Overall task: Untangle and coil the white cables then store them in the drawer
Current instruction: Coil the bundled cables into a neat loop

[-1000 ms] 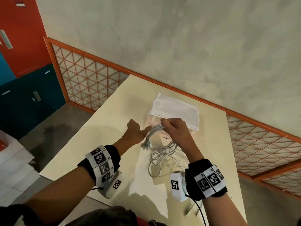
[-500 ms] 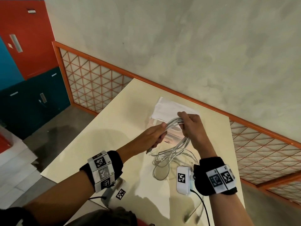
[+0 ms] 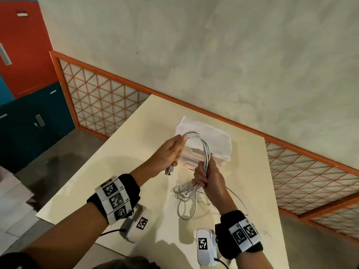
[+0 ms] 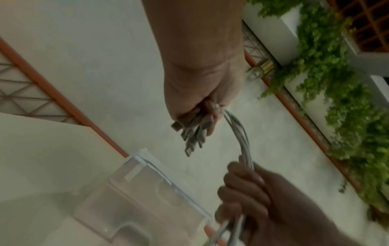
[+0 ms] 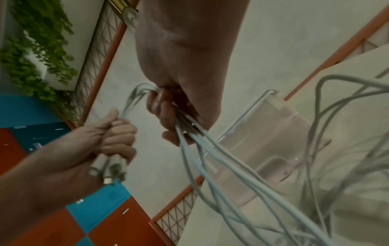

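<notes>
A bundle of several white cables (image 3: 205, 150) arches between my two hands above the table (image 3: 108, 171). My left hand (image 3: 171, 152) grips the bundle's end, and the metal plugs (image 4: 192, 134) stick out below its fist. My right hand (image 3: 206, 175) is closed round the same strands lower down, as the right wrist view shows at the right hand (image 5: 174, 116). Slack cable loops (image 3: 186, 199) trail from it onto the tabletop. Behind the hands stands a small clear plastic drawer unit (image 3: 206, 144), also seen as the drawer unit (image 4: 145, 196).
An orange-framed lattice railing (image 3: 101, 100) runs along the table's far side against a grey wall. Red and blue cabinets (image 3: 25, 94) stand at the left. The table's near edge lies under my forearms.
My left hand has risen and taken the plug end of the bundle. My right hand has slid down the strands toward the table, drawing the cables into a tall arch.
</notes>
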Tool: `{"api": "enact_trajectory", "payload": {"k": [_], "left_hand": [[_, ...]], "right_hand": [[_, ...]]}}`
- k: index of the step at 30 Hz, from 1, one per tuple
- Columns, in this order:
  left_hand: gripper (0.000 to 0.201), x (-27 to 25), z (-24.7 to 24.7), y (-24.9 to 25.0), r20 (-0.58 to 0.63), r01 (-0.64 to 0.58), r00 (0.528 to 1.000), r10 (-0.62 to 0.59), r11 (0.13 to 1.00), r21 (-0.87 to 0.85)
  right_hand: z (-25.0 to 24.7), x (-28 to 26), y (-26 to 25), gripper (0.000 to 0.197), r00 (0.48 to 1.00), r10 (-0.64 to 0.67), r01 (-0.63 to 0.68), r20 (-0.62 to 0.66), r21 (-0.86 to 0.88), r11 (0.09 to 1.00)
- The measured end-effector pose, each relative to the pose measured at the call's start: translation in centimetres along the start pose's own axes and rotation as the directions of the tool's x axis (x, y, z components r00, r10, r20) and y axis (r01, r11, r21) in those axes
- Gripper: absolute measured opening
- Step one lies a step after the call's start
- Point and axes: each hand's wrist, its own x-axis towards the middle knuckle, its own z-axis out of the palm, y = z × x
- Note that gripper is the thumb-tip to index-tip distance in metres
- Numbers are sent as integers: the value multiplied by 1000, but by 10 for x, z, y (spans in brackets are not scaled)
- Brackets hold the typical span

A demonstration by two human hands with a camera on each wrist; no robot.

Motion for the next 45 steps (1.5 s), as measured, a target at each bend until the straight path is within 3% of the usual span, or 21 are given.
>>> {"api": "enact_trajectory", "payload": {"k": [3,8,15,19,23,26,29,37,41,43,45], "left_hand": [[28,-6,16,-9,39,53,998,-52,999,-15],[17,-10,33,-17,48,74,996,-74,997,-5],[24,-18,33,-11,69,72,995,-72,997,2],[27,-25,29,-3,159,91,983,-90,996,4],[28,-24,22,-10,201,161,963,-179,982,103],[30,-26,22,-11,299,212,924,-238,970,115],[29,-31,29,-7,382,210,890,-248,968,140],[30,-33,34,2,426,68,894,-137,982,175],[29,-32,31,4,485,110,866,-118,993,45],[30,-32,29,3,519,124,847,-116,992,19],[32,-32,29,3,518,105,848,-108,994,35]], "right_hand": [[9,-1,-10,59,993,9,-18,-118,-74,997],[21,-4,-21,57,984,2,-38,-181,-197,980],[28,-9,-20,53,995,-5,-24,-101,-286,958],[16,-14,-20,43,1000,-5,-1,-15,-347,938],[6,-12,-31,49,973,-208,136,-99,-483,865],[5,-12,-41,56,937,-338,225,-93,-579,784],[7,-11,-49,52,920,-388,258,-56,-657,708],[11,-12,-58,52,863,-501,290,-57,-758,585],[18,-12,-67,48,807,-591,348,-11,-799,490],[21,-11,-69,48,791,-612,381,8,-789,482],[21,-11,-69,48,800,-601,398,-5,-744,536]]}}
